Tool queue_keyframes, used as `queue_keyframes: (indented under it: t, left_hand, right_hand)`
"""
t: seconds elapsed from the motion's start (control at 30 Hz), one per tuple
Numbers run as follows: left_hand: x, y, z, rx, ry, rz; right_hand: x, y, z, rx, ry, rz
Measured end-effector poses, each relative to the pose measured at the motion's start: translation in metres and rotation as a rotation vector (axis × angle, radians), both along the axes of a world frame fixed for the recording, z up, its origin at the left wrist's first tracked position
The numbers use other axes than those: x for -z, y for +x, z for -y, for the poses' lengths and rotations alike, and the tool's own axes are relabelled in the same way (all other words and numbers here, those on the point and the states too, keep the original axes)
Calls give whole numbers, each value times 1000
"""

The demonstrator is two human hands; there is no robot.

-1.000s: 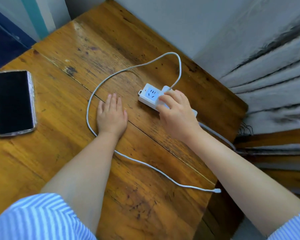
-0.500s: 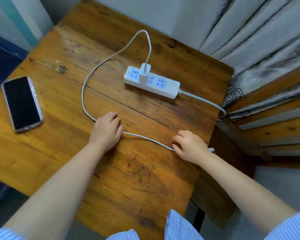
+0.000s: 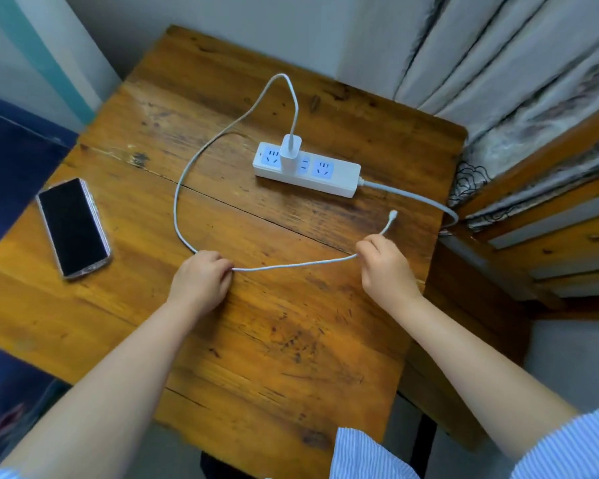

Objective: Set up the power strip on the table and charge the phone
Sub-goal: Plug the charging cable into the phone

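Power strip lies on the bench beyond both hands, charger plugged in; left hand and right hand each pinch the charging cable; phone lies left of the left hand.

Power strip cord — far end drops past table edge.

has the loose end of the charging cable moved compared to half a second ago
Yes. The cable's free end was at the table's right edge; the right hand has lifted it toward the power strip.
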State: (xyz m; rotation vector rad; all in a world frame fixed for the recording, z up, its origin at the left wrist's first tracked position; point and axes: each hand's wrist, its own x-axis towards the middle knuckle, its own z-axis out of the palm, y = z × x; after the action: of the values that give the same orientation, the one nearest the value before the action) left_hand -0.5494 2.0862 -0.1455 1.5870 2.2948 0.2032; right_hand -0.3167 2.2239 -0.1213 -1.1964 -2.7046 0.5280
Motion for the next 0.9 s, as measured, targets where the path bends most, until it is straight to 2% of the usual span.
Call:
queue_keyframes:
  t: [0.17,0.3,0.37,0.47,0.57,0.73,0.9]
  left_hand:
    - [1,-12,11,-133,82,183]
    - [-6,-47,16,-268,133,195]
    - [-11,-84,36,-341,129,169]
    - [-10,-130,61,-334,53,86]
    - [-8,-175,82,-172,-106,-51]
    - [-6,-223,75,288,-392,-363]
    - [-2,-234,55,642,-541,-449]
  right_hand:
    - [-28,-38,2,77,25,-289]
    - [-44,-87,14,119,111,-486]
    - [-46,-129,34,119,51,-576]
    - [-44,-170,58,105,-156,-563]
    - [-36,-203,75,173,-359,-421]
    - [-19,-236,83,376,-720,-310]
    - [-14,-243,89,296,-641,-263]
